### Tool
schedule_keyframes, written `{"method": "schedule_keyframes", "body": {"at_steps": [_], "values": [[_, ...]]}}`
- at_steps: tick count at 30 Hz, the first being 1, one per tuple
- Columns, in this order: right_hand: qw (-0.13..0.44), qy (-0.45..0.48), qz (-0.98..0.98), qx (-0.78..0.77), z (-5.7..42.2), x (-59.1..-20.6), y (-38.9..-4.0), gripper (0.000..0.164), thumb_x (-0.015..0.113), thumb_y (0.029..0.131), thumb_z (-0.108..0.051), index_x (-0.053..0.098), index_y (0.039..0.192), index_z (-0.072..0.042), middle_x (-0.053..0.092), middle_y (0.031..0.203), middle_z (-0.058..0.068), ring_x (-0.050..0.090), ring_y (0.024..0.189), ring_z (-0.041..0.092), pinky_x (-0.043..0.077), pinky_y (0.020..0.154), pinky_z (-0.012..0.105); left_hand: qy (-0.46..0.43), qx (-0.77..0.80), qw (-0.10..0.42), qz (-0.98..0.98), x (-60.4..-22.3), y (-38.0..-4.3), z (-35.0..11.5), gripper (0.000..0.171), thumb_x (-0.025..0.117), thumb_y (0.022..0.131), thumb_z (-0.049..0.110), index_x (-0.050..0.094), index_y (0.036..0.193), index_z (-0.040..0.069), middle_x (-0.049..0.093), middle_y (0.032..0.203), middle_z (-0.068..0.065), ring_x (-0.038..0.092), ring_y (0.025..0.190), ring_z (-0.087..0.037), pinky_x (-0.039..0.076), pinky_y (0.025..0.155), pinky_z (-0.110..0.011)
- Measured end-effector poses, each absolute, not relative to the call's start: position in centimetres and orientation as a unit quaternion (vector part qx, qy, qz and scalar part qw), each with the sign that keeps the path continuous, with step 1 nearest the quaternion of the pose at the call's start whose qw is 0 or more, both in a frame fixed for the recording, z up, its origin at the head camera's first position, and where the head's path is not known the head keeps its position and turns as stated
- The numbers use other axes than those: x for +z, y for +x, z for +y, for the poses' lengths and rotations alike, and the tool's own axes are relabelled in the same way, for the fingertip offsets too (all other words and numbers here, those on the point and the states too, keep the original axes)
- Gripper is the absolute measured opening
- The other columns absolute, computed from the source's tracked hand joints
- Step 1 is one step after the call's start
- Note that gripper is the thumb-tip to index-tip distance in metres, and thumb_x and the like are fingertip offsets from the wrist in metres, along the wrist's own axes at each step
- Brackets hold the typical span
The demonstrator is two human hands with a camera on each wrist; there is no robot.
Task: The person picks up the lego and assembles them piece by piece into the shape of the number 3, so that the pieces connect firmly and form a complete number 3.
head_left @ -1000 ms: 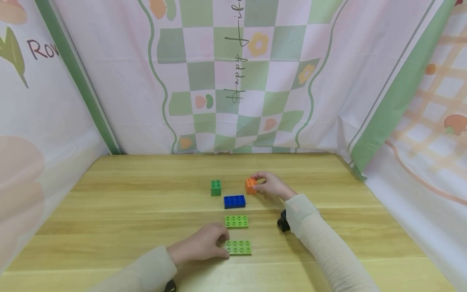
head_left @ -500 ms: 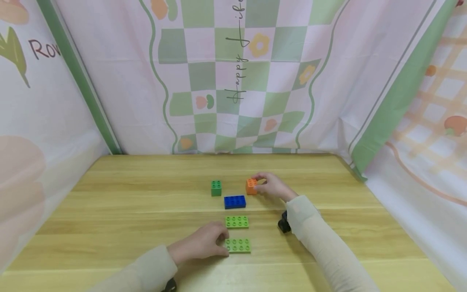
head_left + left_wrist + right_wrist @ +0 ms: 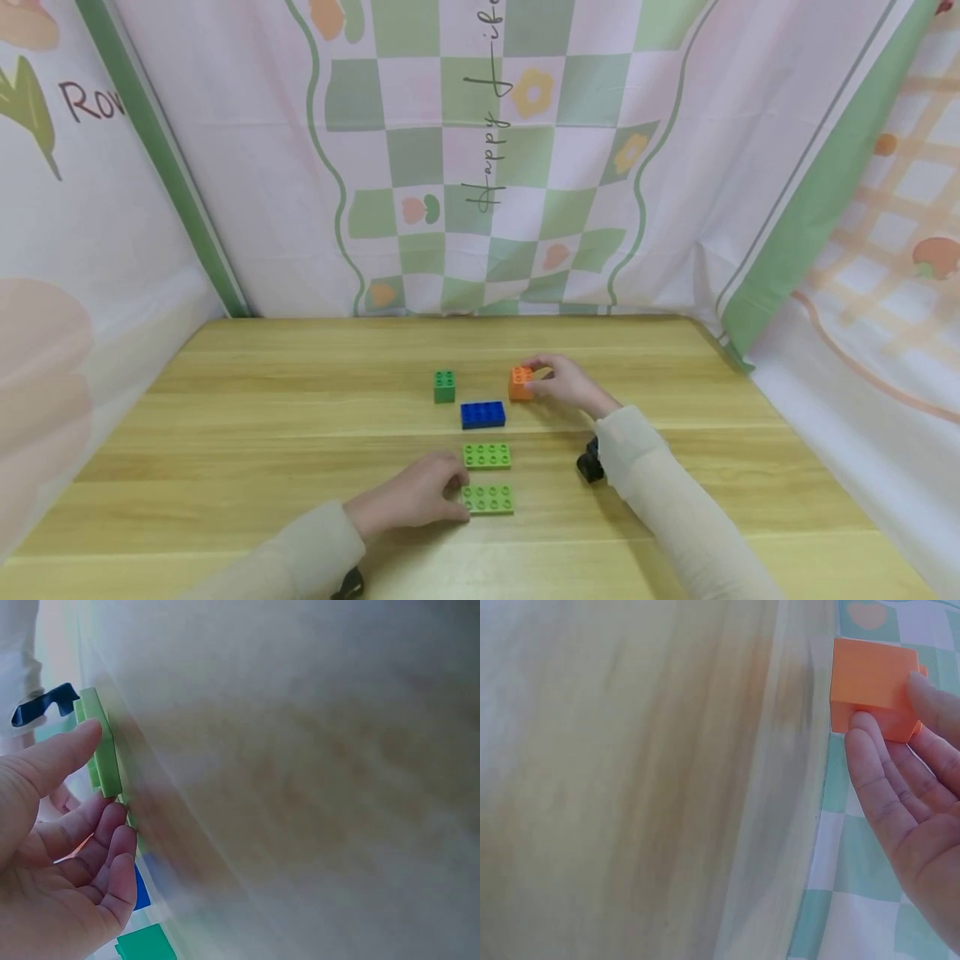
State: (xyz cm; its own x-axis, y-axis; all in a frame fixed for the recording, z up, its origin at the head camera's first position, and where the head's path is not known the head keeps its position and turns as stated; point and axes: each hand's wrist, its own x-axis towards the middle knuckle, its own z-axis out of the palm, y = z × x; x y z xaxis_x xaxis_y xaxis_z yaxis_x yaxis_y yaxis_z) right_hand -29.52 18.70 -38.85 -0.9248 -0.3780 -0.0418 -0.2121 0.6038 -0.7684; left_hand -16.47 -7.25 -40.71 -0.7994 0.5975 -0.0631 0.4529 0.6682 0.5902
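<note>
My left hand (image 3: 420,495) pinches the left end of the nearer light green building brick (image 3: 487,500), a flat one with two rows of studs. In the left wrist view the thumb lies across that brick (image 3: 107,757), the fingertips at its other edge. A matching light green brick (image 3: 487,456) lies just beyond it. Farther back, my right hand (image 3: 568,384) grips an orange block-shaped brick (image 3: 520,384) from its right side. The right wrist view has thumb and fingers on two sides of the orange brick (image 3: 873,673).
Behind the light green bricks lies a dark blue brick (image 3: 482,415). A tall green brick (image 3: 444,387) stands to its left. All are on a wood-grain table (image 3: 225,433), walled by printed curtains (image 3: 585,167). A black wrist device (image 3: 590,462) sits under the right sleeve.
The nearer light green brick has slid slightly away from me with my left hand, closer to its match. My right hand and the orange brick have shifted a little to the right.
</note>
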Motion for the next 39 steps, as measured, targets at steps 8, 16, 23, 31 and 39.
{"method": "schedule_keyframes", "body": {"at_steps": [8,16,23,31,39], "values": [[0.088,-0.173,0.886,-0.422,19.0,-38.3,-28.7,0.040,0.062,0.087,-0.010,0.051,0.122,0.005,0.051,0.121,0.022,0.058,0.093,0.028,0.051,0.074,0.033,0.289,0.286,0.126,0.905,-40.7,-16.5,-7.3,0.036,0.077,0.072,0.027,0.064,0.099,0.007,0.051,0.085,0.010,0.047,0.077,-0.005,0.044,0.073,-0.022],[0.083,-0.176,0.876,-0.441,19.1,-37.7,-27.7,0.040,0.063,0.088,-0.011,0.051,0.122,0.005,0.051,0.120,0.021,0.059,0.091,0.026,0.050,0.077,0.040,0.288,0.288,0.126,0.904,-40.8,-16.6,-7.3,0.035,0.077,0.072,0.026,0.063,0.098,0.008,0.051,0.084,0.010,0.047,0.077,-0.005,0.044,0.073,-0.022],[0.079,-0.194,0.864,-0.457,18.8,-36.8,-26.4,0.041,0.064,0.087,-0.014,0.051,0.122,0.003,0.051,0.119,0.020,0.060,0.088,0.024,0.049,0.078,0.045,0.294,0.293,0.125,0.901,-40.7,-16.4,-7.3,0.035,0.077,0.072,0.026,0.063,0.098,0.007,0.051,0.085,0.009,0.047,0.077,-0.005,0.044,0.073,-0.022],[0.065,-0.233,0.858,-0.453,18.2,-35.7,-24.5,0.036,0.064,0.087,-0.010,0.054,0.118,0.004,0.055,0.114,0.019,0.062,0.081,0.023,0.051,0.071,0.038,0.296,0.292,0.123,0.901,-40.8,-16.5,-7.3,0.035,0.077,0.073,0.026,0.063,0.099,0.008,0.051,0.085,0.010,0.047,0.078,-0.005,0.043,0.073,-0.022],[0.080,-0.242,0.854,-0.454,17.6,-35.3,-23.1,0.038,0.066,0.086,-0.017,0.055,0.118,-0.001,0.059,0.107,0.013,0.061,0.082,0.022,0.050,0.072,0.046,0.296,0.290,0.124,0.902,-40.8,-16.5,-7.4,0.034,0.077,0.073,0.027,0.063,0.099,0.008,0.050,0.085,0.010,0.047,0.078,-0.005,0.043,0.073,-0.022]]}}
